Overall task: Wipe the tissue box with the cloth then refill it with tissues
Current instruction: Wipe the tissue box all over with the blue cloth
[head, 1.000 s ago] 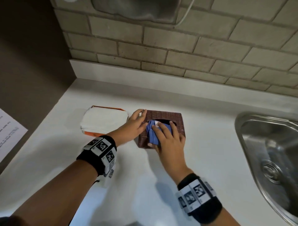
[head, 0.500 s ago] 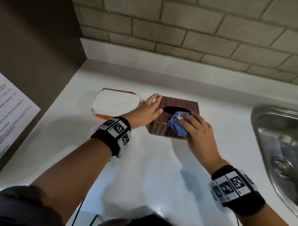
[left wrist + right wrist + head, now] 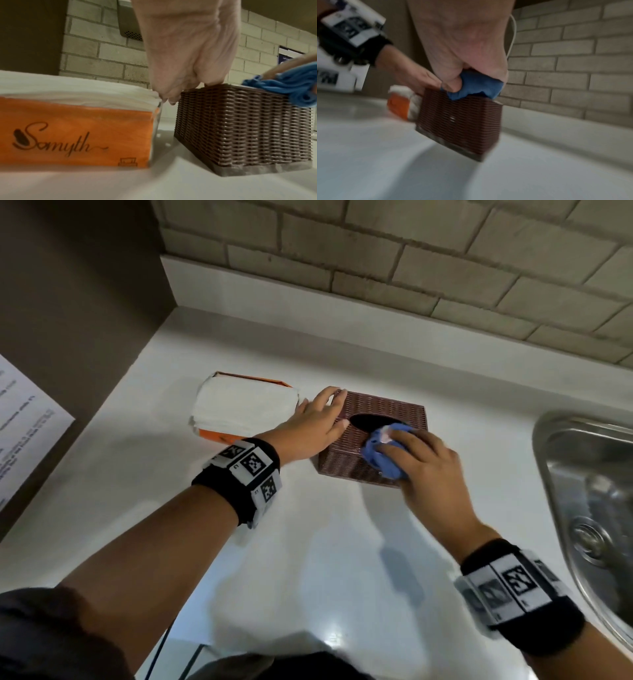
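A brown woven tissue box (image 3: pixel 380 412) (image 3: pixel 243 125) (image 3: pixel 460 120) stands on the white counter (image 3: pixel 308 542), its oval top slot dark. My left hand (image 3: pixel 315 422) (image 3: pixel 188 56) lies flat on the box's left top edge, fingers straight, steadying it. My right hand (image 3: pixel 421 460) (image 3: pixel 462 44) grips a bunched blue cloth (image 3: pixel 383 453) (image 3: pixel 295 89) (image 3: pixel 476 86) and presses it on the box's near right top corner. An orange pack of white tissues (image 3: pixel 239 409) (image 3: pixel 73 129) (image 3: pixel 399 106) lies just left of the box.
A steel sink (image 3: pixel 589 501) is sunk into the counter at the right. A brick wall (image 3: pixel 411 261) with a white upstand runs behind. A dark side wall with a printed sheet (image 3: pixel 24 422) closes the left side.
My right hand has slid the cloth from the box's left front across to its near right corner. The left hand has stayed on the box's left edge. The head view has shifted.
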The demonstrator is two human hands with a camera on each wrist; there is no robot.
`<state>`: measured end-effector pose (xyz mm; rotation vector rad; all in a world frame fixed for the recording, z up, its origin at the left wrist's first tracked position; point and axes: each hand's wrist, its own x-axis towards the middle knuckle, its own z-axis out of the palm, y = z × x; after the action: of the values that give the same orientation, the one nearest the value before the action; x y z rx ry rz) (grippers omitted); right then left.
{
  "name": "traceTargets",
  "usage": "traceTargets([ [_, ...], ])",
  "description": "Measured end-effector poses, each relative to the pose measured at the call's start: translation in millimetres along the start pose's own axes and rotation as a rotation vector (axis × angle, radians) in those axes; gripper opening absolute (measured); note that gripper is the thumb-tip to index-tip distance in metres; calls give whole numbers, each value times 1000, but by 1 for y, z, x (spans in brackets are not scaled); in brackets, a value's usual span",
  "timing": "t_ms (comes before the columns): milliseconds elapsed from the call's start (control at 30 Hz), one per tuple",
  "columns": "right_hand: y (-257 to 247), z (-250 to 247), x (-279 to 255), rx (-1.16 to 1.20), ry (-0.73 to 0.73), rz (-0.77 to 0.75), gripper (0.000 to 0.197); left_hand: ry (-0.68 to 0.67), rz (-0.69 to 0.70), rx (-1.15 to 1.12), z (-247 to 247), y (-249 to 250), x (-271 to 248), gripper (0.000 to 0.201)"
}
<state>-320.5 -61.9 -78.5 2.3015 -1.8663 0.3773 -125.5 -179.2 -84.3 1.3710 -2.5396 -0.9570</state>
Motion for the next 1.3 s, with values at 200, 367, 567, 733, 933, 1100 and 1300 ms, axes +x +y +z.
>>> traceTargets([
  [200, -1, -7, 5, 59, -48, -3, 45, -21, -4, 33, -3, 2, -3, 60],
  [367, 11, -30, 11, 312, 62, 300, 44, 6, -2, 115, 6, 7, -12, 61],
  [567, -27, 12, 1, 70, -154, 327, 83, 86, -8, 148, 14, 12, -13, 60],
  [733, 3, 5, 5, 353, -58, 339, 53, 96, -16, 171, 14, 13, -13, 59],
  [933, -53, 19, 15, 501, 143, 465, 24, 116, -18, 159, 18, 10, -11, 58],
  [1100, -17, 14, 17, 460, 113, 494, 19, 119, -29, 145, 18, 15, -10, 58],
  [1300, -36, 22, 35, 299, 76, 333, 22, 103, -17, 141, 20, 11, -9, 60],
])
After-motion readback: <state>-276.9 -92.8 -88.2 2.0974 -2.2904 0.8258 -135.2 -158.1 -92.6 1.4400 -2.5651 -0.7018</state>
